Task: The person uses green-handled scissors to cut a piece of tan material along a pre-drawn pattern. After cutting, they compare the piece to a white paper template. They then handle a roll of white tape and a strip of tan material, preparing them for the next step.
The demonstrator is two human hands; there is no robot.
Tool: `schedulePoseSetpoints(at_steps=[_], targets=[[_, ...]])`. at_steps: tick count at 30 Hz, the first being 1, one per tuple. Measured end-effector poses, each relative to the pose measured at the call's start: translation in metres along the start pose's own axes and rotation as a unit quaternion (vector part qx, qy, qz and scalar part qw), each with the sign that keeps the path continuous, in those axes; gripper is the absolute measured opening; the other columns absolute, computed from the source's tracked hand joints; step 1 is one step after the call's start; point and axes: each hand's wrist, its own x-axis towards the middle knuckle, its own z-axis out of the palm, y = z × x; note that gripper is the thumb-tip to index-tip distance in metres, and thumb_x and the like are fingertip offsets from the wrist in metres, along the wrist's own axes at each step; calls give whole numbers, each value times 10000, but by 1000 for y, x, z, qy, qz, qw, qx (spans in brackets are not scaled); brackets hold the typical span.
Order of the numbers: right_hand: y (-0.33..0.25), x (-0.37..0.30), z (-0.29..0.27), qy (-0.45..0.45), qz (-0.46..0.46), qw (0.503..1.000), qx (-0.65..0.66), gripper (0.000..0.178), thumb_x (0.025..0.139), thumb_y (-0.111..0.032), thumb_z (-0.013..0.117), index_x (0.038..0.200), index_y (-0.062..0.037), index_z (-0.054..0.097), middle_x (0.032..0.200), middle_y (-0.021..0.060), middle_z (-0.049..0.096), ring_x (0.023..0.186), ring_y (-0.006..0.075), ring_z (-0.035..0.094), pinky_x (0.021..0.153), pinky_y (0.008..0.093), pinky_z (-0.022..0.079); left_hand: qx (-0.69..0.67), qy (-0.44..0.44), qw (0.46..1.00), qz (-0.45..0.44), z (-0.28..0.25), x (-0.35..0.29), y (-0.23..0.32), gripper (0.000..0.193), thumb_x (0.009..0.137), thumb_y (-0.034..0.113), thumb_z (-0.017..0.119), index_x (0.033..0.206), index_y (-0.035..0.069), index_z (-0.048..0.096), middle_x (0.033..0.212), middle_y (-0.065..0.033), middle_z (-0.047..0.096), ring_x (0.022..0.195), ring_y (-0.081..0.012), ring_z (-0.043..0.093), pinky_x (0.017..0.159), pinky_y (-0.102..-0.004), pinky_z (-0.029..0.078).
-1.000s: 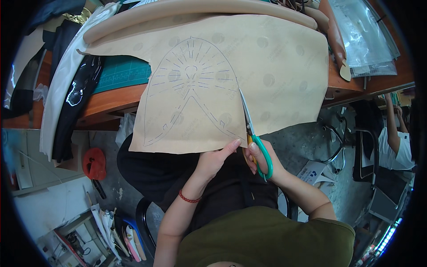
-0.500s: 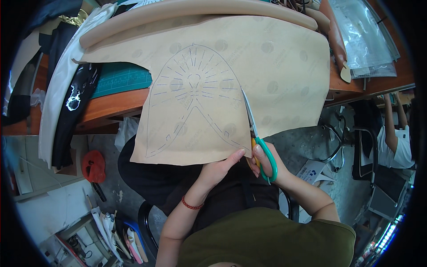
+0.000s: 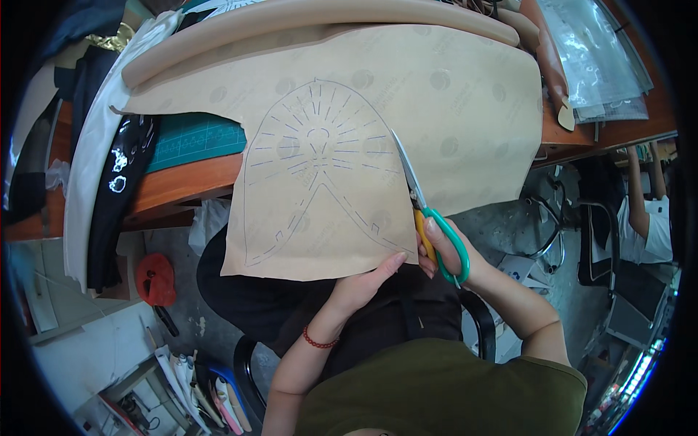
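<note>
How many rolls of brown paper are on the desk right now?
2: one long roll across the far edge, one shorter roll at right beside the clear plastic sheets. Others may be hidden.

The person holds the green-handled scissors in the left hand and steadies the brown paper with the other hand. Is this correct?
Not quite. The head view shows the scissors in the right hand; the left hand steadies the lower edge of the brown paper. The handles are green and the paper is brown.

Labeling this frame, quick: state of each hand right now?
Left hand: fingers pinch the lower edge of the brown paper sheet.
Right hand: closed through the handles of the green-handled scissors, blades on the sheet.
</note>
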Motion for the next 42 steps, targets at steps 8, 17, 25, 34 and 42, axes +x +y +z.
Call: schedulePoseSetpoints(at_steps=[8, 17, 25, 34, 42], targets=[[-12, 2, -3, -26, 19, 999, -1, 538, 970, -536, 428, 742, -49, 448, 570, 8, 402, 437, 92, 426, 410, 240, 397, 14, -24, 999, -17, -5, -2, 0, 304, 927, 132, 624, 1193, -11, 590, 1144, -83, 635, 1049, -172, 581, 932, -297, 447], [-37, 13, -16, -73, 58, 993, -69, 567, 963, -608, 349, 786, -77, 438, 562, -9, 383, 421, 73, 387, 415, 201, 363, 19, -14, 999, -37, -6, -4, -1, 325, 915, 137, 645, 1193, -21, 587, 1151, -94, 632, 1053, -174, 580, 937, -301, 448], [-47, 23, -10, -49, 53, 996, -43, 563, 964, -592, 381, 756, -73, 439, 572, -3, 388, 405, 75, 393, 369, 231, 348, 22, 9, 1000, -13, -1, -4, 3, 229, 887, 105, 679, 1082, -3, 628, 937, -30, 634, 797, -100, 566, 704, -234, 476], [-73, 23, -17, -78, 103, 985, -112, 578, 953, -621, 371, 743, -85, 425, 532, -13, 374, 406, 72, 391, 383, 223, 351, 45, 6, 999, 6, -4, -6, 3, 235, 891, 109, 673, 1089, -8, 627, 951, -30, 638, 816, -105, 566, 734, -243, 476], [-82, 38, -21, -90, 109, 985, -99, 592, 942, -647, 364, 750, -92, 434, 519, -13, 372, 384, 75, 384, 371, 223, 350, 49, -13, 999, -10, -8, -7, -4, 255, 912, 141, 647, 1105, -20, 605, 1018, -65, 634, 917, -147, 575, 831, -280, 455]])
